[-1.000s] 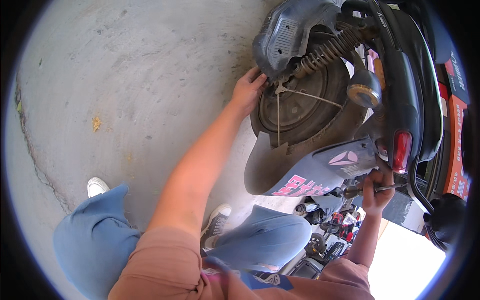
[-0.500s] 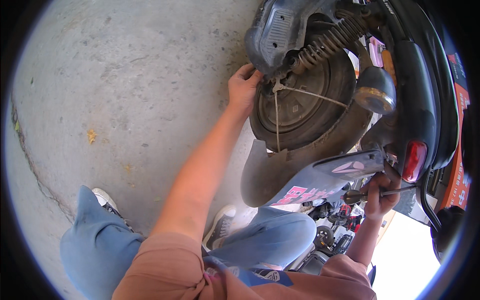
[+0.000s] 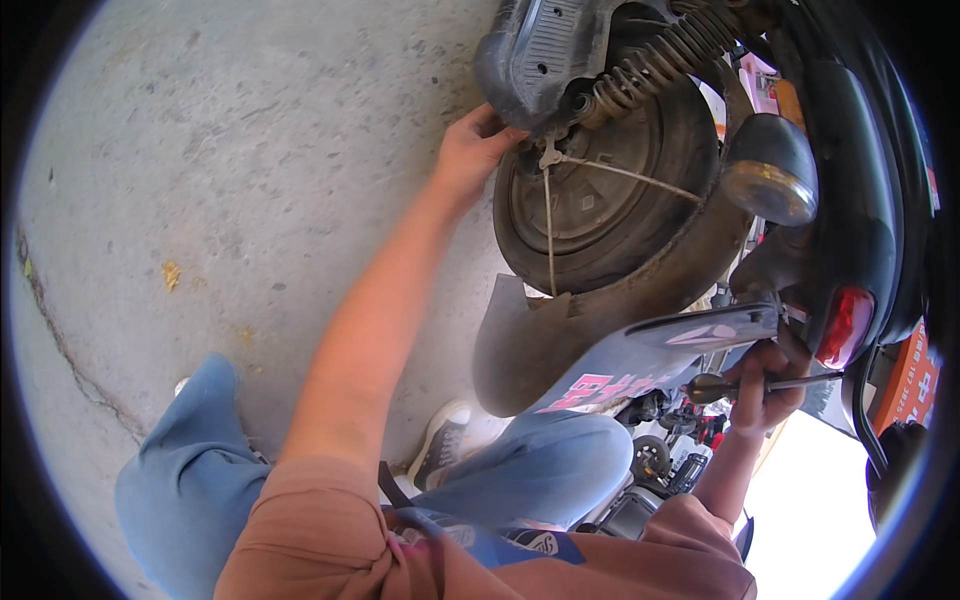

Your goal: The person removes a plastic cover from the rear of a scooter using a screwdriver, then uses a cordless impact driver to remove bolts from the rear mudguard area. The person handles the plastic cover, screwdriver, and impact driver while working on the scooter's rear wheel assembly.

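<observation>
My left hand [image 3: 474,150] reaches to the wheel hub of a scooter, its fingers bent in under the edge of a black plastic cover [image 3: 540,60]. What those fingertips pinch is hidden. Beside them lies the rear wheel [image 3: 600,200], with a thin metal stay [image 3: 549,230] across it. In my right hand [image 3: 768,385] is a screwdriver [image 3: 710,389], its handle pointing left and its shaft pointing right. That hand's upper fingers reach up beside the rear mudguard flap [image 3: 640,350], close under the red tail light [image 3: 846,325]; whether they touch the flap is unclear.
A coil spring shock absorber [image 3: 660,70] and an amber turn signal [image 3: 770,180] stick out near the wheel. Grey concrete floor [image 3: 250,150] spreads to the left. Below the flap, several wheeled things [image 3: 650,457] stand in the background. An orange sign [image 3: 905,380] is at the right.
The view has shifted slightly, so the scooter's rear sits a little differently in the picture. My left hand stays at the hub and my right hand keeps the screwdriver.
</observation>
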`<state>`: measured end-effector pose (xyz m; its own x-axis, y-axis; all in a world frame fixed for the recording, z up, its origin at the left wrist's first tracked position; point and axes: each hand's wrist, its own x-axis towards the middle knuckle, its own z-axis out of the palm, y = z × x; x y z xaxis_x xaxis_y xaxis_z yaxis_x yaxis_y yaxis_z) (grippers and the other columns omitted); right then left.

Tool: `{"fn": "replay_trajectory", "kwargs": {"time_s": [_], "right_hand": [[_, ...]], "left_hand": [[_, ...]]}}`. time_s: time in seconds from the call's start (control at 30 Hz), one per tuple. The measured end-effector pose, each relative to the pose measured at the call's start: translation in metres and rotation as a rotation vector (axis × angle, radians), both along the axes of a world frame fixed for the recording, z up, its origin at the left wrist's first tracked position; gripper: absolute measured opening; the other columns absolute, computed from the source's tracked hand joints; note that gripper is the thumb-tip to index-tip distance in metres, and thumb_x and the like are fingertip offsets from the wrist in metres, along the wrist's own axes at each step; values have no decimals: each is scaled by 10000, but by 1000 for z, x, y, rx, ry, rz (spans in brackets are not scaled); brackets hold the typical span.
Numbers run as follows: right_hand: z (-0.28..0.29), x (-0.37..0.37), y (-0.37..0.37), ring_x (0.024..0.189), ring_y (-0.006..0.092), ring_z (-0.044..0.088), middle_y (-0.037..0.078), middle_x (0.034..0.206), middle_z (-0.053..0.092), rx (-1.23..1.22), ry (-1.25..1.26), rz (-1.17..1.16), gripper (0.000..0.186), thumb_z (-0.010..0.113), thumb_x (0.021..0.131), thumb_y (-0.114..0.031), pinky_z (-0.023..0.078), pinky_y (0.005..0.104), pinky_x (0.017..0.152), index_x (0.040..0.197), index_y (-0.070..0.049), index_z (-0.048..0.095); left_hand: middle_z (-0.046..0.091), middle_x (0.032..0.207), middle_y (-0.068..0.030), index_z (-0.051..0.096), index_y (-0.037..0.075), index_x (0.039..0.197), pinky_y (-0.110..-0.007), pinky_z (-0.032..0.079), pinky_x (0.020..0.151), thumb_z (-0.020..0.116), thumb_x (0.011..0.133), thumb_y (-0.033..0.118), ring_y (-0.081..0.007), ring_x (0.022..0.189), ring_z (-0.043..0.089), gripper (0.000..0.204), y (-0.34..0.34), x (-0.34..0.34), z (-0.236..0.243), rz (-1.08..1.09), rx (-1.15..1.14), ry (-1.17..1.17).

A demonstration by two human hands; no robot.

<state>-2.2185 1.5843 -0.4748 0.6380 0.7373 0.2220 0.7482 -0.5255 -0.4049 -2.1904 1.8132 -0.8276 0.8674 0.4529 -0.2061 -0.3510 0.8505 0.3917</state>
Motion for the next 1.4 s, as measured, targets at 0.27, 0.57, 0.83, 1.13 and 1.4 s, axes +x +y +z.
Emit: {"fn": "replay_trajectory", "kwargs": {"time_s": [0.27,0.57,0.83,1.13,1.4], "right_hand": [[-2,0,4,550,98,577,73,668,613,-3,-23,-3,417,525,860,30,436,184,580,1272,82,486],[-5,-2,5,537,101,583,88,689,624,46,-8,-13,428,509,848,33,444,182,558,1274,69,484],[-5,-1,5,534,99,584,93,698,630,18,-32,12,434,518,871,10,438,173,555,1297,74,468],[-7,-5,10,515,66,540,34,641,584,13,-67,-56,424,548,872,-35,408,169,522,1271,84,467],[-8,-5,11,514,62,535,26,644,589,25,-57,-34,415,545,878,-34,392,161,511,1270,81,474]], "left_hand": [[642,1163,-100,591,-17,1204,-299,459,966,717,848,41,-164,1057,599,383,15,11,9,-22,-31,125],[627,1187,-105,577,-20,1240,-302,438,997,720,881,166,-171,1112,574,428,1,-8,-12,-1,29,-14],[691,926,-76,662,-47,1067,-298,495,815,686,898,238,-159,857,638,332,13,-5,-8,-42,395,206],[693,911,-142,667,-28,1032,-321,497,764,676,855,335,-155,818,637,404,17,1,-10,50,704,398],[677,991,-78,641,-31,1096,-289,487,842,675,905,259,-143,910,612,348,13,-1,-9,-56,375,253]]}}
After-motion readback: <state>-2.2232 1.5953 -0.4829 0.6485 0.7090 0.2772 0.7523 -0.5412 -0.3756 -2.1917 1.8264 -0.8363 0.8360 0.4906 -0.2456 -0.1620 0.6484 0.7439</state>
